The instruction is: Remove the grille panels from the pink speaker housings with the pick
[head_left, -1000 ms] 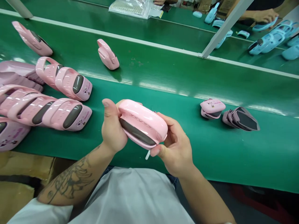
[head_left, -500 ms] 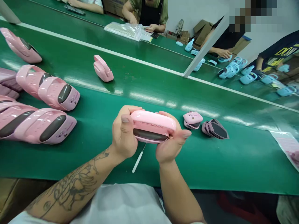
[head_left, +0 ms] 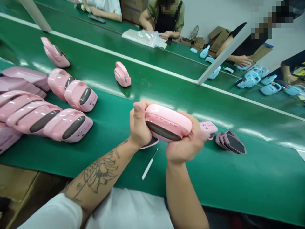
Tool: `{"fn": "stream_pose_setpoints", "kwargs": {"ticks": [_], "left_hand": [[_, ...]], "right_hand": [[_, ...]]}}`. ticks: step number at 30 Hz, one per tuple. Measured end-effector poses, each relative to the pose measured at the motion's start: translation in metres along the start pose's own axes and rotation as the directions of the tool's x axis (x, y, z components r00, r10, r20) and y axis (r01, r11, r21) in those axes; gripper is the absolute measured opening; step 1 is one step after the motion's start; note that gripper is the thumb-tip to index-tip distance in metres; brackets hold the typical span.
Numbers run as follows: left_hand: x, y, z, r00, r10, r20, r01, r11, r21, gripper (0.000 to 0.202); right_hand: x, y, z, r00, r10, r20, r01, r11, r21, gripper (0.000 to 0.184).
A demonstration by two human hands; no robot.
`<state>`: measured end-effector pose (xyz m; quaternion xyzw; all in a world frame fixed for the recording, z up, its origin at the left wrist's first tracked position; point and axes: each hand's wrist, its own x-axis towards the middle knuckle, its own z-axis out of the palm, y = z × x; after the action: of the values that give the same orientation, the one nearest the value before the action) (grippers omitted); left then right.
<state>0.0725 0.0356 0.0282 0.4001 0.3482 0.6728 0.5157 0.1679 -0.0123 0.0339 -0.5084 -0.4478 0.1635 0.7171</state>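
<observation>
Pink slipper (head_left: pixel 168 122) sits clamped between a person's two hands, held just above a green belt (head_left: pixel 238 171). Left hand (head_left: pixel 139 125) grips one end, thumb raised; right hand (head_left: pixel 187 146) closes round the other, fingers slightly blurred. White-handled pick (head_left: pixel 148 167) lies on the belt below them, near a dark insole (head_left: pixel 150 143); more insoles (head_left: pixel 230 142) lie stacked to the right.
</observation>
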Motion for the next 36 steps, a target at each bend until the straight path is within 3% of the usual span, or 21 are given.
{"fn": "stream_pose_setpoints", "kwargs": {"ticks": [3,5,8,11,17,21,23,25,28,30,32,36], "left_hand": [[0.008,0.011,0.000,0.996,-0.085,0.024,0.087,0.988,-0.127,0.076],[0.010,0.019,0.000,0.977,-0.203,0.066,0.212,0.957,-0.199,0.074],[0.010,0.026,-0.001,0.911,-0.402,0.093,0.412,0.873,-0.261,0.064],[0.010,0.027,-0.003,0.841,-0.539,0.054,0.528,0.794,-0.300,0.057],[0.009,0.031,-0.004,0.757,-0.652,0.025,0.626,0.715,-0.312,0.052],[0.003,0.042,-0.009,0.706,-0.700,0.109,0.698,0.662,-0.273,0.051],[-0.005,0.047,-0.015,0.751,-0.626,0.210,0.660,0.718,-0.222,0.047],[-0.013,0.048,-0.022,0.807,-0.476,0.349,0.549,0.823,-0.148,0.050],[-0.025,0.046,-0.031,0.792,-0.303,0.530,0.363,0.932,-0.010,0.068],[-0.031,0.043,-0.035,0.784,-0.283,0.552,0.276,0.956,0.098,0.081],[-0.036,0.041,-0.037,0.809,-0.288,0.513,0.215,0.956,0.198,0.091],[-0.045,0.037,-0.041,0.847,-0.265,0.460,0.122,0.941,0.316,0.102]], "right_hand": [[-0.008,0.006,-0.005,0.986,0.080,0.149,-0.092,0.993,0.071,0.087],[-0.014,0.010,-0.008,0.973,0.126,0.194,-0.156,0.977,0.144,0.084],[-0.023,0.013,-0.005,0.965,0.213,0.151,-0.251,0.918,0.307,0.079],[-0.026,0.008,0.003,0.955,0.279,0.102,-0.296,0.876,0.380,0.079],[-0.020,-0.004,0.007,0.909,0.400,0.116,-0.409,0.810,0.420,0.084],[-0.013,0.005,0.000,0.883,0.447,0.142,-0.462,0.776,0.428,0.070],[-0.009,0.015,-0.004,0.850,0.513,0.122,-0.512,0.746,0.426,0.067],[-0.007,0.025,-0.007,0.793,0.600,0.107,-0.576,0.679,0.456,0.066],[-0.009,0.035,-0.010,0.735,0.672,0.096,-0.616,0.602,0.508,0.067],[-0.012,0.036,-0.012,0.745,0.662,0.086,-0.601,0.609,0.518,0.068],[-0.014,0.033,-0.013,0.759,0.645,0.085,-0.590,0.628,0.507,0.071],[-0.013,0.026,-0.015,0.722,0.679,0.135,-0.663,0.622,0.416,0.082]]}}
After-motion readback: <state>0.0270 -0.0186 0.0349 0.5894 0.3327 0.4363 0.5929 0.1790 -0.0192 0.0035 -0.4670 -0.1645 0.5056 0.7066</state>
